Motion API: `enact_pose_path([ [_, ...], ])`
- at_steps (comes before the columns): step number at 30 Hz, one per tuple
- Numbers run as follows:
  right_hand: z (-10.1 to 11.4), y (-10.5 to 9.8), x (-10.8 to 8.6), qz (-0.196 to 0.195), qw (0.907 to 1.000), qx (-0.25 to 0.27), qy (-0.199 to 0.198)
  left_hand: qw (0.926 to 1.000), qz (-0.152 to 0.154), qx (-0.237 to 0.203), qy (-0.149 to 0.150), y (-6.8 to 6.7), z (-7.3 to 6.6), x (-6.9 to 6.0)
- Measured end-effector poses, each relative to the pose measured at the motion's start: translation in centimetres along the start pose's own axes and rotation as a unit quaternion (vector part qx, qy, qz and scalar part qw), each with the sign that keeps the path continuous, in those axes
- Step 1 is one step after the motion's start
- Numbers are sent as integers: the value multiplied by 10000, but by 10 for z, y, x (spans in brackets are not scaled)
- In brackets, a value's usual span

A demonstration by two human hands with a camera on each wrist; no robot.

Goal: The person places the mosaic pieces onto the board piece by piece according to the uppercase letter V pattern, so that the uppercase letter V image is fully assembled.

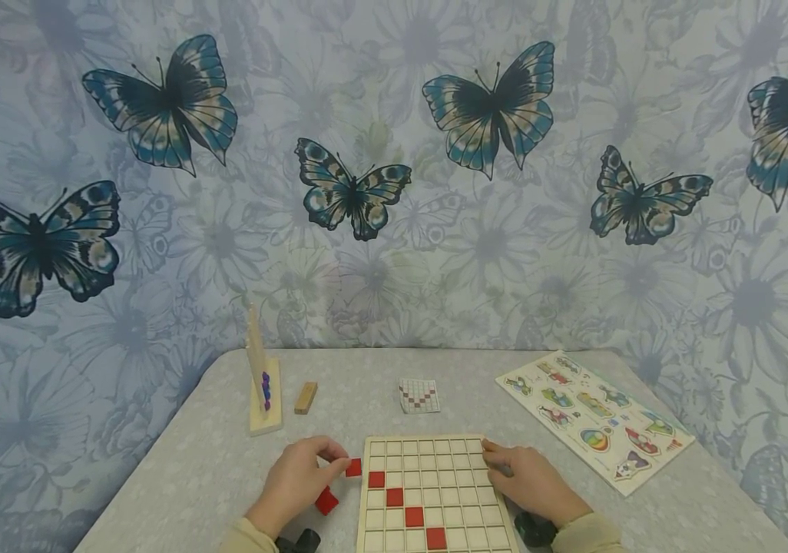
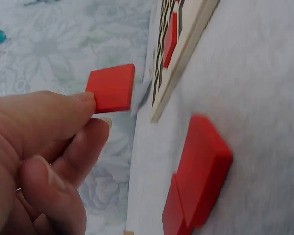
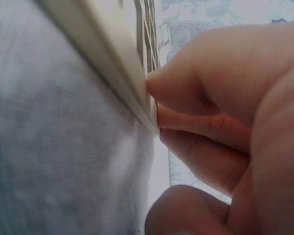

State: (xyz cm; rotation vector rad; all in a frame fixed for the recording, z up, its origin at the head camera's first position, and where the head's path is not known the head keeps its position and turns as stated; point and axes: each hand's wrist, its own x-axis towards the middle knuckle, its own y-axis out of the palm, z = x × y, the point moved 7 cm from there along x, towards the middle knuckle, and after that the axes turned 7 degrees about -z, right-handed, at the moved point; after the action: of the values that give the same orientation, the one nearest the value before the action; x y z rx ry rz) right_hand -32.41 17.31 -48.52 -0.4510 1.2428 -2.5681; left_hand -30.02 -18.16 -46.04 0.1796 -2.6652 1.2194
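A pale gridded board (image 1: 466,494) is set nearest on the cloth-covered table (image 1: 187,468), with its near edge cut off; four red squares (image 1: 414,517) are seated in its cells, stepping down from the left side rightward toward the person. Just left of the board, loose red tiles (image 2: 203,166) are left lying below the left hand (image 1: 297,480). By that hand a single red tile (image 1: 354,467) is pinched between thumb and finger, above the table and just beside the board's left edge. The right hand (image 1: 535,480) is laid at the board's right edge, near the far corner; whether the rim is pinched or merely pressed cannot be told. Farther right, a picture puzzle (image 1: 570,432) is placed at a slant. Beyond the board, a small patterned card (image 1: 418,396) is seen, with a wooden block (image 1: 306,398) and an upright wooden stand (image 1: 256,365) to the left. Behind everything, the wall (image 1: 263,253) is covered with flowers and blue butterflies (image 1: 494,107).
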Motion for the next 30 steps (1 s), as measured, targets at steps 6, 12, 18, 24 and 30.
enact_pose_path([
  [6, -2, 0, 0, 62, 9998, 51, 156, 9962, 322, -763, 286, 13, -17, -9],
  [12, 2, -1, 1, 90, 10000, 23, 6, 9877, 520, -1403, 452, 22, -30, -14],
  [18, 3, 1, 3, 81, 9999, -32, -74, 9704, 889, -2174, 565, 31, -54, -23],
  [24, 0, 2, 2, 38, 9999, -19, -93, 9594, 1156, -2499, 615, 47, -79, -32],
  [30, -1, 2, 1, -6, 10000, -53, -18, 9614, 1387, -2322, 502, 67, -99, -35],
])
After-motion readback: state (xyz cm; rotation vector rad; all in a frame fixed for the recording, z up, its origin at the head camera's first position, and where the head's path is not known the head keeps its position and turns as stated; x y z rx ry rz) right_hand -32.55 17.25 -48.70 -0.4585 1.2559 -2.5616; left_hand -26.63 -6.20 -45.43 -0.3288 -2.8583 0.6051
